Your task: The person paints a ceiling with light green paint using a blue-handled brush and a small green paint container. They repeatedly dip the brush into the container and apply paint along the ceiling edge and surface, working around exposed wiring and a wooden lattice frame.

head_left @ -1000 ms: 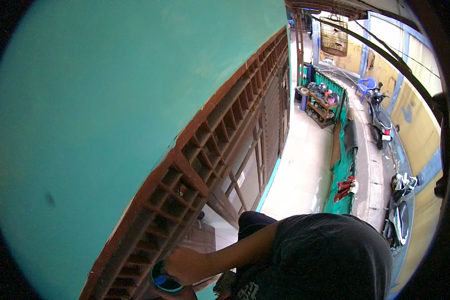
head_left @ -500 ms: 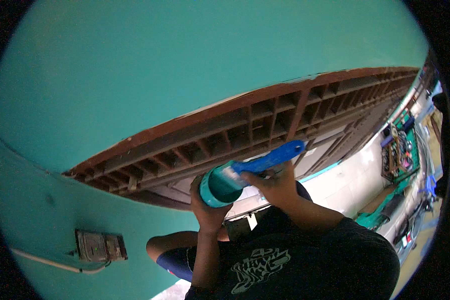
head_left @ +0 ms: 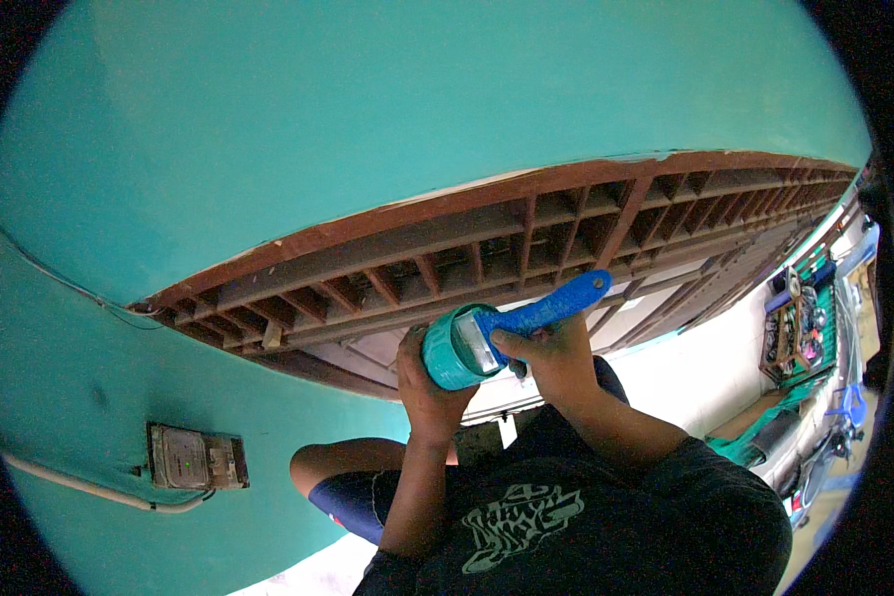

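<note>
My left hand point(head_left: 429, 397) is wrapped around a round container point(head_left: 450, 364) smeared with turquoise paint, its mouth tilted toward my right hand. In my right hand point(head_left: 554, 360) is a wide paintbrush point(head_left: 549, 308) with a blue handle that points up and to the right. The brush head lies at the mouth of the container, with its pale ferrule against the rim. Its bristles are mostly hidden inside. Just beyond both hands runs a brown wooden frame point(head_left: 377, 239) with slatted openings, set in the turquoise wall point(head_left: 447, 89).
A meter box point(head_left: 197, 457) with a pipe point(head_left: 79, 485) is fixed to the wall at the left, and a cable point(head_left: 60, 281) hangs above it. At the far right stand a rack of small items point(head_left: 793, 333) and a blue chair point(head_left: 848, 405). My bent leg point(head_left: 353, 472) is below.
Both hands have shifted slightly right with the container and brush. The container has turned, so less of its inside shows. The whole view has moved a little.
</note>
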